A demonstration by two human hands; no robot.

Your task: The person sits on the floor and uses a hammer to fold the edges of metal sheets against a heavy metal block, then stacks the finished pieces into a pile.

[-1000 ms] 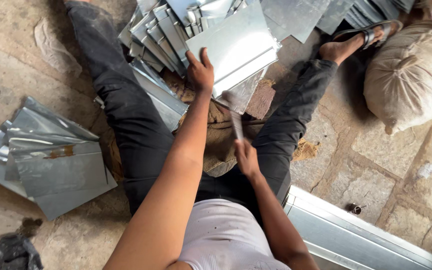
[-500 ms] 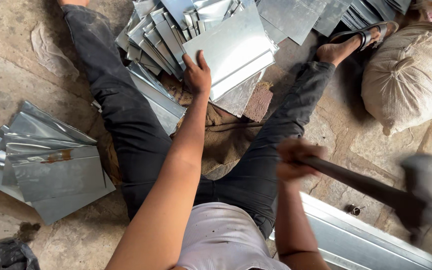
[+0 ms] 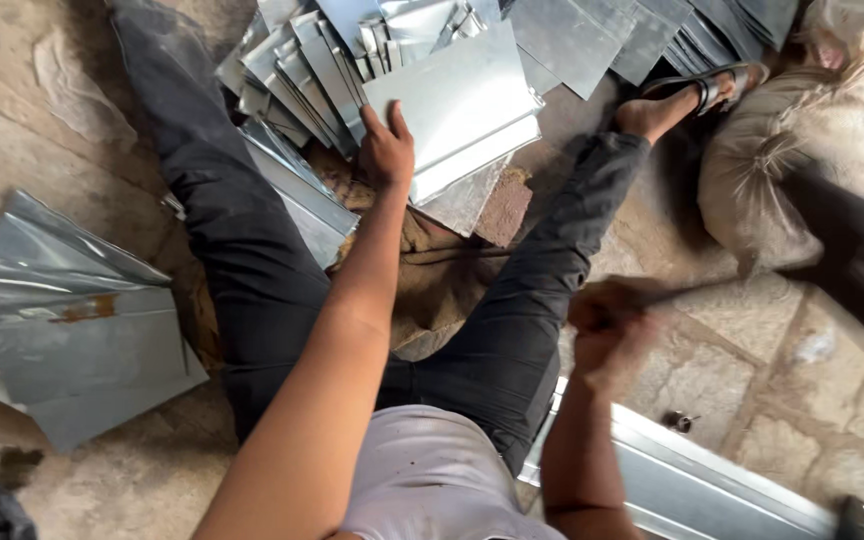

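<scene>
Between the legs, a metal sheet (image 3: 457,105) was pinned flat by the left hand (image 3: 387,150); a hammer (image 3: 832,255) was clenched, raised, in the right hand (image 3: 612,320).

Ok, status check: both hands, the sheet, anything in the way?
Left hand pressing flat on top metal sheet. Right hand gripping hammer, swung out right, blurred. Sheet on brown block between the legs. Nothing over the sheet.

tied tan sack (image 3: 782,170), upper right

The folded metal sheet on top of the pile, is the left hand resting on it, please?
Yes, the left hand lies flat on the near edge of the folded metal sheet, pressing it down.
</scene>
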